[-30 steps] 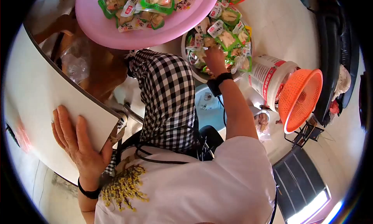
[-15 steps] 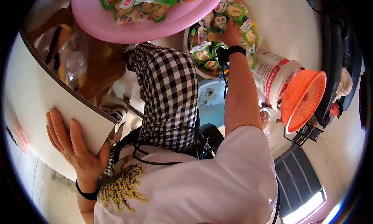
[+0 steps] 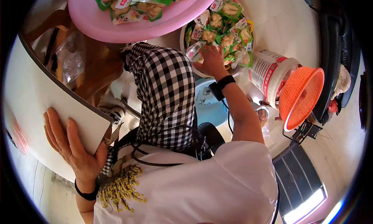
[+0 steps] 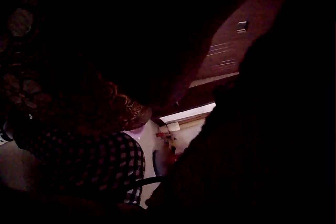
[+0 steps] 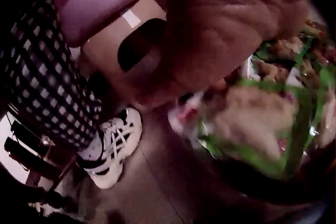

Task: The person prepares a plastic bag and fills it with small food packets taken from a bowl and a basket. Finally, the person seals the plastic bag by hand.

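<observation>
My right hand (image 3: 213, 61) is over a round tub (image 3: 182, 43) heaped with sealed food packets (image 3: 228, 40), clear with green edges and white labels. Between its thumb and fingers it pinches a clear and white food packet (image 3: 195, 51) at the tub's near left side. The right wrist view shows a green-edged packet (image 5: 252, 119) close below the hand, blurred. My left hand (image 3: 74, 144) rests flat on the corner of a white tabletop (image 3: 42, 90), fingers straight and thumb over the edge. The left wrist view is mostly dark.
A pink basin (image 3: 120, 33) with several similar packets stands beyond the checkered-covered leg (image 3: 167, 92). An orange strainer (image 3: 301, 99) leans against a white bucket (image 3: 268, 72) at right. A light-blue basin (image 3: 211, 103) sits below the tub. A cardboard box (image 5: 102, 50) shows in the right wrist view.
My right hand reached farther into the packets, then came back toward me and left, now with a packet at its fingers. My left hand stayed on the tabletop.
</observation>
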`<state>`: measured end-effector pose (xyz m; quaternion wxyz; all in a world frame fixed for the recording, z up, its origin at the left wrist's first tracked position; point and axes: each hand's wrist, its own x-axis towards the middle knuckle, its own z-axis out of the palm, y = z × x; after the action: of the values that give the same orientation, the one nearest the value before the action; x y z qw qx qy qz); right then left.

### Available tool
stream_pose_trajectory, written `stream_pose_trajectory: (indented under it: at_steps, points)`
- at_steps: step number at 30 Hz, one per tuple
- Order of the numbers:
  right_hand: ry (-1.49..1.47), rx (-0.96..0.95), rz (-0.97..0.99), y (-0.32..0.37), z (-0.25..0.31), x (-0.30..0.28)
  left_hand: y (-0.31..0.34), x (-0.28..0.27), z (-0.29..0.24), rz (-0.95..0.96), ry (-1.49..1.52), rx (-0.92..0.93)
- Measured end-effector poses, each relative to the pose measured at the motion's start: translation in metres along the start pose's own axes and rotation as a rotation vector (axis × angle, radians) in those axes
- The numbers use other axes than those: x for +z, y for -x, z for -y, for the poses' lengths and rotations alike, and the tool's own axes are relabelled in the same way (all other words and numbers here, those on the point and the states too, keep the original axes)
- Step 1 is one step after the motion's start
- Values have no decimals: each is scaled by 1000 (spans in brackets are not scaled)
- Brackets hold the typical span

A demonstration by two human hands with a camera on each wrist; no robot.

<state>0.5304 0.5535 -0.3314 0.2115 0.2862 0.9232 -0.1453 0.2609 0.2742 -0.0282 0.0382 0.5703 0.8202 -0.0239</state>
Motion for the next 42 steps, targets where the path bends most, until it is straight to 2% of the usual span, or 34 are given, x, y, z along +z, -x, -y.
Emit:
stream_pose_trajectory:
  at_steps: [1,2,5,8,11,12,15,19,22,24,25,26,28,30,34,35,39,42]
  points:
    - [4,-8,97,-8,1,-5,0,0,1,-2,4,2]
    - [-21,138,191,-26,-1,-1,0,0,1,-4,3,6]
    - [-65,126,-161,-65,-30,18,2,2,0,-8,3,13]
    - [72,294,-441,-90,-52,50,1,2,-1,-8,11,11]
    - [66,342,-230,-93,-45,25,2,1,-2,2,24,16]
    - [11,438,-248,-96,-47,43,1,0,-1,0,25,16]
    - [41,404,-62,-90,-51,44,0,0,-1,9,11,12]
    - [-73,318,-80,-74,-51,18,-1,-2,-1,15,15,14]
    - [-459,630,-148,-91,-80,12,-2,-1,0,9,13,20]
    - [-746,691,-355,-122,-130,62,-1,-1,1,24,5,17]
    - [-890,719,-461,-127,-129,61,-1,-1,1,30,0,17]
    - [-1060,760,-407,-122,-126,53,1,0,-1,27,3,18]
    - [-495,346,-270,-135,-142,73,1,1,-1,24,9,23]
    - [-762,740,-151,-149,-113,52,1,1,-1,30,22,20]
    - [-547,834,-370,-156,-82,63,5,2,0,28,11,0]
    - [-572,844,-398,-154,-78,61,4,1,-1,35,19,-2]
    - [-1147,838,-403,-137,-67,42,2,0,-2,36,36,12]
    - [-920,869,-497,-132,-70,63,-1,-1,-2,42,32,9]
